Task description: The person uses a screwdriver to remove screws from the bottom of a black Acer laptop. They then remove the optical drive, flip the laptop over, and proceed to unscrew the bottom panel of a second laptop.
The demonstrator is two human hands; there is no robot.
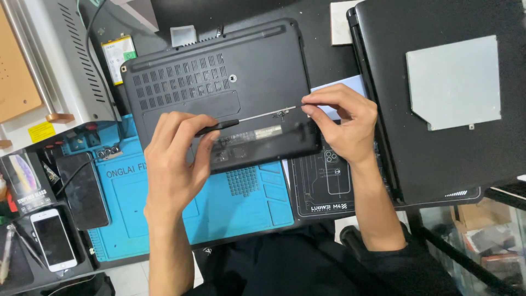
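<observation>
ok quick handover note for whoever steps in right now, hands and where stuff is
Left hand: grips a black-handled screwdriver, shaft lying across the laptop.
Right hand: fingertips pinch at the screwdriver's tip by the laptop's right edge.
Black laptop: upside down, partly on the blue repair mat; bottom cover on.
Second laptop at right with a grey metal plate on it.
Phones lie at left.

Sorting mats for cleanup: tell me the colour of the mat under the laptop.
The mat under the laptop is bright blue, seen best in the head view.
</observation>
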